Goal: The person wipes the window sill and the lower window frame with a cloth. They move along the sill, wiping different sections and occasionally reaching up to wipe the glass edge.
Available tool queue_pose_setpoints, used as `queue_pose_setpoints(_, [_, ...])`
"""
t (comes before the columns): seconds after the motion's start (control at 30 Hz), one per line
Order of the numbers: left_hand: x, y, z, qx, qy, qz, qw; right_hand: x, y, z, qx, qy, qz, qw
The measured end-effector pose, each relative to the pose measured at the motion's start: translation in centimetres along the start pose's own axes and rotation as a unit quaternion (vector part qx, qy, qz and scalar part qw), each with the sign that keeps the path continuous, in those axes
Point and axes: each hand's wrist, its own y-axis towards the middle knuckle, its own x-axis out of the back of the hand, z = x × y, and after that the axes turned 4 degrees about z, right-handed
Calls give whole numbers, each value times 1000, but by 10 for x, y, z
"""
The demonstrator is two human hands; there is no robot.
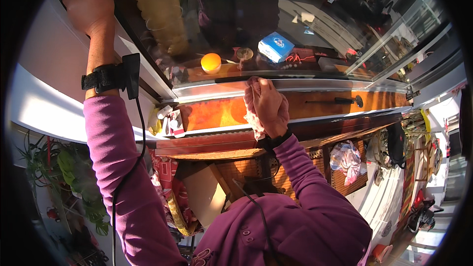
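Observation:
My right hand grips a crumpled pink cloth against the lower frame of a glass window pane. Part of the cloth hangs over the front edge of the orange-brown sill. My left hand is raised to the upper left, beside the window's side frame. Its fingers are turned away and hidden, so whether it holds anything is unclear. Through the glass show a round orange-topped container and a blue-and-white box.
A thin black-handled tool lies on the sill to the right. Small packages crowd its left end. Below are a woven-topped wooden piece, a cardboard piece and a plastic bag. Leafy plants stand at left.

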Motion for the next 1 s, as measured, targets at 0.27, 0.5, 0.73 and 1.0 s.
queue_pose_setpoints(0.27, [4, -4, -7, 12, 31, 2, 999, -16, 10, 9, 173, -88, 66, 979])
queue_pose_setpoints(0.5, [0, -8, -14, -15, -6, -23, 1000, -97, 4, 38, 242, -132, 84, 957])
queue_pose_setpoints(0.73, [3, -7, -14, -23, -8, -17, 1000, -149, -5, 99, 223, -156, 225, 936])
queue_pose_setpoints(1.0, [4, -8, -15, 30, 31, 0, 999, -129, 7, 89, 229, -70, 186, 953])
